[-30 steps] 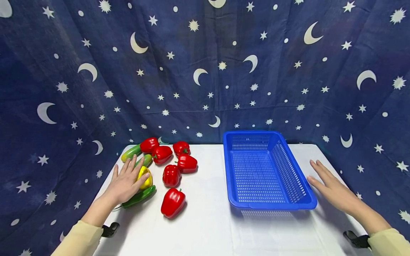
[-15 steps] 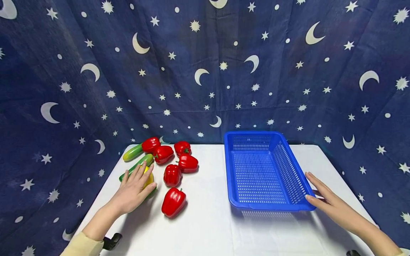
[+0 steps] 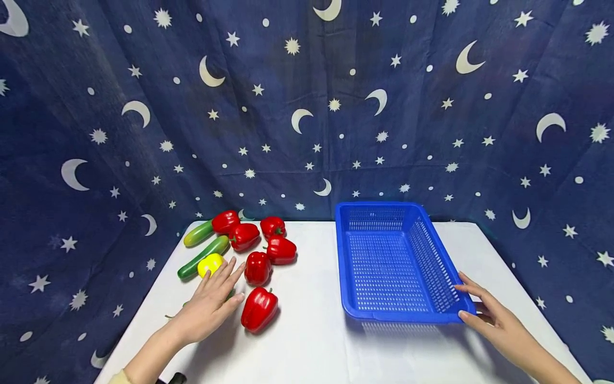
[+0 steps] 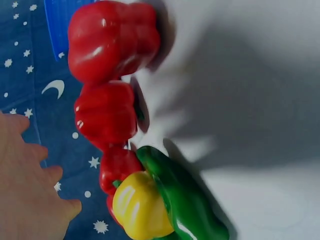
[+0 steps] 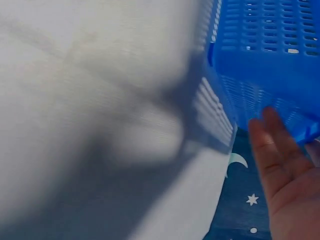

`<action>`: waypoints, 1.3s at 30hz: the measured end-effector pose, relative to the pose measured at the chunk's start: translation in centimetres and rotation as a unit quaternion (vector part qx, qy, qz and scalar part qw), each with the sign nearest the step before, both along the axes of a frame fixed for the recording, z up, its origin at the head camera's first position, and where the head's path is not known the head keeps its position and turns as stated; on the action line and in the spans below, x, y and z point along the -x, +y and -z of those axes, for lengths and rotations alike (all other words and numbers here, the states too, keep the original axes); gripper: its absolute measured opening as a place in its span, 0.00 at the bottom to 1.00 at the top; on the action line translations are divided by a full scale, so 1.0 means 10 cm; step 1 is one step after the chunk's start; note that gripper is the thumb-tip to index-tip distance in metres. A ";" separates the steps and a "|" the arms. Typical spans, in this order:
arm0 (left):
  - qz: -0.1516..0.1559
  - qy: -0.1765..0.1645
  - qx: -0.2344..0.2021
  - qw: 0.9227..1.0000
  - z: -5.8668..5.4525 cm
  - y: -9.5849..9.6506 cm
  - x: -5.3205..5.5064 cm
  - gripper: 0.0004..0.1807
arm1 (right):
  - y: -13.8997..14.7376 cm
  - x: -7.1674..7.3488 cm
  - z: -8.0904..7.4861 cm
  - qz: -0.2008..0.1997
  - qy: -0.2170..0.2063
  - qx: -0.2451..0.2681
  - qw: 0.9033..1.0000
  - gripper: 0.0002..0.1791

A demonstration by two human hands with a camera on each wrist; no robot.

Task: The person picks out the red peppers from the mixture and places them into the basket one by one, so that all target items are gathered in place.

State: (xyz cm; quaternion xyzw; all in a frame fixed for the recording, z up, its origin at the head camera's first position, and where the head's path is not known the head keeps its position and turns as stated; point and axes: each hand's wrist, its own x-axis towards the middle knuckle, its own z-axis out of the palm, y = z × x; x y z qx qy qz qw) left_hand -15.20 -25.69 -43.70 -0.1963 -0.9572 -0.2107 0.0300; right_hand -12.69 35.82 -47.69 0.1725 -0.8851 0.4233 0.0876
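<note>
My left hand, fingers spread, hovers over a long green pepper, mostly hidden beneath it in the head view. Just past its fingertips lies a yellow bell pepper. Beside the thumb is a red bell pepper, with another red bell pepper behind it. My right hand is at the near right corner of a blue plastic basket. Its thumb and fingertips meet the rim there; in the right wrist view the fingers look fairly straight along the basket's outer side.
Two cucumbers, one nearer and one farther, lie at the table's left. Several more red bell peppers are grouped at the back left. A dark blue curtain with moons and stars surrounds the white table.
My left hand has moved right and nearer, uncovering the yellow bell pepper and a cucumber. My right hand has come in from the right to the basket's rim.
</note>
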 end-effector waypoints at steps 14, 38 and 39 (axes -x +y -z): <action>-0.010 -0.028 -0.055 0.998 0.08 0.01 -0.19 0.39 | -0.05 -0.10 0.18 -0.028 -0.004 0.185 0.982 0.13; -0.018 -0.087 -0.082 0.993 0.14 0.12 -0.18 0.45 | -0.14 -0.12 0.28 -0.088 -0.045 0.335 0.937 0.11; -0.017 -0.088 -0.082 0.993 0.14 0.12 -0.17 0.46 | -0.14 -0.13 0.28 -0.088 -0.047 0.338 0.936 0.12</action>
